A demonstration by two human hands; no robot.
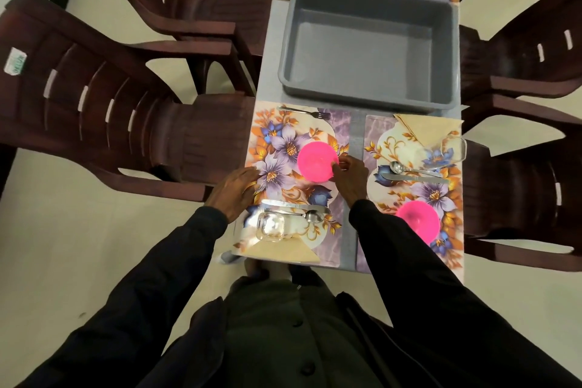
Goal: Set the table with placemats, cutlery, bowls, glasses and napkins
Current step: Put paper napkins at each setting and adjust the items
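- Centrally, a grey tub (285,41) sits on the surface (357,135), just beyond the near-left placemat (283,142); a fork (304,111) lies between.
- Pink bowl (315,161) stands mid-placemat; the right hand (352,176) pinches its right rim.
- Left hand (234,192), fingers straight, rests flat on the placemat's left edge.

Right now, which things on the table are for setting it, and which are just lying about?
For the job: placemat, pink bowl (the right hand pinches its rim), fork, knife, spoon, glass, napkin; the left hand rests on the placemat's edge.

Just lying about: empty grey tub, brown chairs.
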